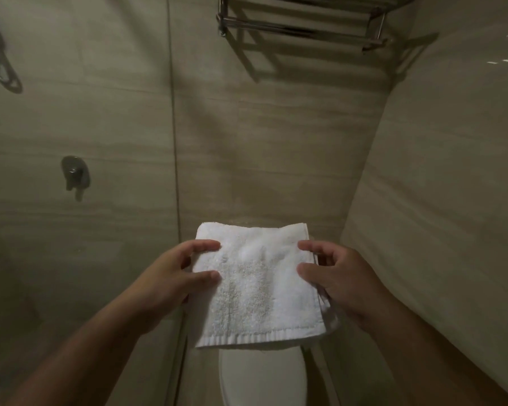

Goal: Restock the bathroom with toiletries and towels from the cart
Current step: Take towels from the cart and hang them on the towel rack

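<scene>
— Which step is shown?
— Towel restocking: left hand [170, 276] and right hand [343, 276] pinch opposite edges of a small folded white terry towel [258, 288], held flat between them.
— The next move?
— Probably a lift onto the chrome wall rack [302, 27], above the hands.

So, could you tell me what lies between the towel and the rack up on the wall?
Only bare tiled wall. In the head view nothing hangs or stands between the towel, held in both hands, and the rack.
</scene>
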A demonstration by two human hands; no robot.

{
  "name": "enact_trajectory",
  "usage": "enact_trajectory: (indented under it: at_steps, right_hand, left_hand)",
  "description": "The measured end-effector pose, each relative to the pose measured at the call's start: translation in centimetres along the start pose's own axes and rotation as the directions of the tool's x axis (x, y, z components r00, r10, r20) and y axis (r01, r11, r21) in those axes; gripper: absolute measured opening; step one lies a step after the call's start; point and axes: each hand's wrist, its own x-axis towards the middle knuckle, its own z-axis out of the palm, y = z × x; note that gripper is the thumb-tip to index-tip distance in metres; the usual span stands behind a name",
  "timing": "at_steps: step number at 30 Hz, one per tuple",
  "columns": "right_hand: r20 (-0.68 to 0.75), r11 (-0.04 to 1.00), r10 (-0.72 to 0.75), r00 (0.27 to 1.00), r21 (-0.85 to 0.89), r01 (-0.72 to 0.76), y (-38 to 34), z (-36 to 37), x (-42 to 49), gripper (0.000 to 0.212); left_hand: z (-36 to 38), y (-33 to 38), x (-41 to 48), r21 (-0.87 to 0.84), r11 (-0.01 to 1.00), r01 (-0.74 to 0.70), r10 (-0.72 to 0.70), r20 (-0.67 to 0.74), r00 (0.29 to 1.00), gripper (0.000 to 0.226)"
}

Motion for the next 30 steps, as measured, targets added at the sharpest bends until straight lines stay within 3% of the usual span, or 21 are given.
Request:
enact_trajectory:
  at_steps: [6,12,16,23,30]
  right_hand:
    - [0.015,1.000,-0.005,1.000,-0.002,0.005,0.4,-1.5,7.7,0.047]
    - [0.154,0.991,-0.102,0.983,-0.073,0.114,-2.7,-3.5,15.8,0.048]
    - [0.208,0.989,-0.135,0.969,-0.023,0.143,-4.4,-4.5,20.6,0.046]
    - [0.152,0.964,-0.258,0.954,-0.017,0.264,-7.1,-5.5,27.9,0.043]
    - [0.011,0.921,-0.379,0.925,-0.090,0.378,-10.5,-4.5,34.2,0.041]
  left_hand:
    - [0.6,1.1,7.4,0.009,1.000,-0.023,0.024,-0.021,0.999,0.044]
    - [0.6,5.8,13.8,0.049,0.995,-0.087,0.092,-0.099,0.991,0.043]
    - [0.5,8.2,17.2,0.072,0.986,-0.152,0.163,-0.173,0.971,0.043]
    - [-0.2,11.4,22.7,0.104,0.963,-0.248,0.266,-0.254,0.930,0.044]
    - [-3.0,14.0,29.9,0.142,0.919,-0.368,0.391,-0.219,0.894,0.045]
